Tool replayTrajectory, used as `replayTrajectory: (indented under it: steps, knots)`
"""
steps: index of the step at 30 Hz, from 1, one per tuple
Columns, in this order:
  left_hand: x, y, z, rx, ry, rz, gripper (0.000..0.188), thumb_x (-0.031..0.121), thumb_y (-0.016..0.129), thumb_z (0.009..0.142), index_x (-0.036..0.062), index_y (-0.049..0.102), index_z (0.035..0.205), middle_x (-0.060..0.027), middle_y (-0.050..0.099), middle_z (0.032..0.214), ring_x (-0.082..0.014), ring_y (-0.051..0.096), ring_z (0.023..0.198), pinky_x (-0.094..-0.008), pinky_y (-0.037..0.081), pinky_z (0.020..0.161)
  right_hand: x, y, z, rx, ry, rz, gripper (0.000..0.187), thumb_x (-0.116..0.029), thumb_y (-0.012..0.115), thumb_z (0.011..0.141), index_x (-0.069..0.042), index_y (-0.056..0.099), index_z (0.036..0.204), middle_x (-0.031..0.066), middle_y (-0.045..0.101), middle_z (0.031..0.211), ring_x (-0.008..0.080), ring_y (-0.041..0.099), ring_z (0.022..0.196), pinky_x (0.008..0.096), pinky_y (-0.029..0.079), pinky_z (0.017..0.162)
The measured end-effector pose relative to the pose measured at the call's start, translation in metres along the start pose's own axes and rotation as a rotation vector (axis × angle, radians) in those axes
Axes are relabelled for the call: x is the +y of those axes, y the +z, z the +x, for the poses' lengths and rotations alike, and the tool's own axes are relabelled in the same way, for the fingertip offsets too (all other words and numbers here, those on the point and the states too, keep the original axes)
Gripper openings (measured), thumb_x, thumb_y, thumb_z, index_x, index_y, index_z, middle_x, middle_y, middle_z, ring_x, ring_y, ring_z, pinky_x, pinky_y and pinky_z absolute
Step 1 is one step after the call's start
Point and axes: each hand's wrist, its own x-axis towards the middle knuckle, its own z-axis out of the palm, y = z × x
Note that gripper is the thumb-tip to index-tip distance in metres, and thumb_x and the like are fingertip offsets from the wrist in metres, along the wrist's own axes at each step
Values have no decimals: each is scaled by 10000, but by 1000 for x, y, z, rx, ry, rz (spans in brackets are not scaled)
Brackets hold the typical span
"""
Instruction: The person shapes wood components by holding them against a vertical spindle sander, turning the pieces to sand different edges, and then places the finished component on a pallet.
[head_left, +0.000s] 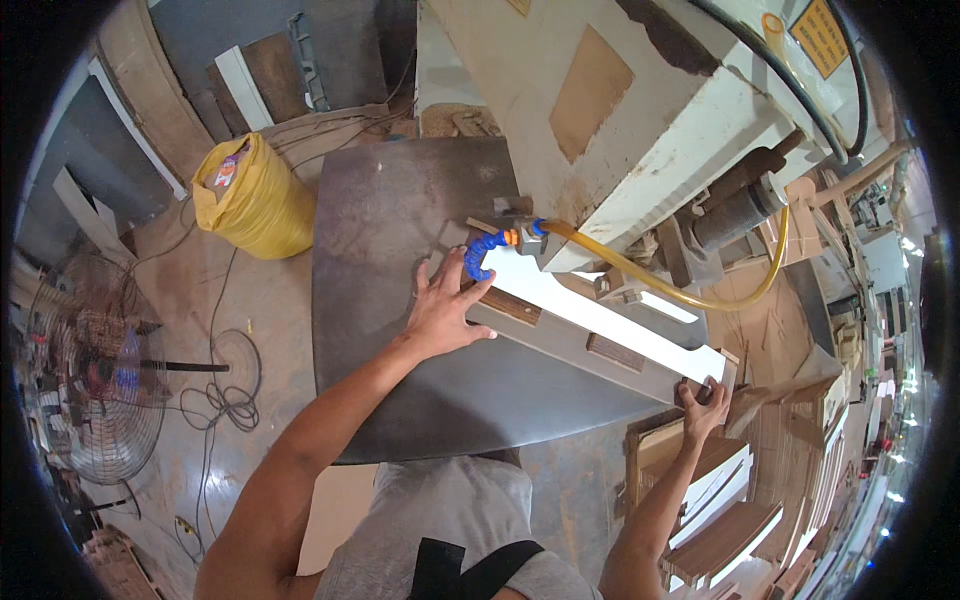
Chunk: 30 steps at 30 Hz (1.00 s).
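Note:
A long white panel with a curved notch near its right end lies on a flat wooden jig on the dark machine table. Brown blocks are fixed along the jig's near edge. My left hand rests at the jig's left end, fingers spread, thumb along the near edge. A blue segmented hose curves down beside its index finger. At the far right end my right hand curls around a small dark grip on the jig. Its fingertips partly hide that grip.
Above the panel hangs the off-white machine's head with a dark cylinder and a yellow hose. Stacked boards stand at right. A yellow sack, a caged fan and loose cables are on the left.

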Motion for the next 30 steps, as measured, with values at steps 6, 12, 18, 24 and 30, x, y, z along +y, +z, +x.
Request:
replayTrajectory:
  steps: [6,12,18,24,30]
  knots:
    - [-4,6,1,4,63,-45,875,515,824,632,222,523,1399,-249,213,1535,-366,201,1459,-640,122,1110,7,-6,-15,-37,98,-38,731,-433,854,566,-74,642,1167,198,496,1318,393,441,1249,510,362,1047]
    - [-1,11,10,4,153,-105,873,500,828,634,214,520,1400,-258,240,1521,-358,226,1450,-622,124,1118,7,-14,-44,41,103,-107,689,-402,837,569,-62,653,1139,193,533,1240,378,493,1157,490,389,997]
    - [-15,-10,-6,-49,117,-78,904,474,857,598,177,528,1386,-225,299,1501,-361,268,1421,-615,179,1091,-25,-30,-73,-5,109,-30,639,-404,822,635,-60,635,1141,186,503,1290,399,442,1199,529,354,1014]
    - [-54,-46,-84,-34,-113,15,1045,510,874,523,176,473,1427,-205,278,1532,-369,285,1410,-579,207,1097,-97,-50,-87,-117,220,-6,575,-411,750,741,-106,602,1204,157,579,1183,383,548,1101,510,391,966]
    - [-65,-73,-162,-18,-458,93,1149,480,898,483,178,406,1476,-188,218,1582,-364,266,1426,-595,161,1113,-108,4,12,-79,-119,83,513,-345,701,808,-99,588,1244,161,565,1248,381,502,1198,510,366,999]
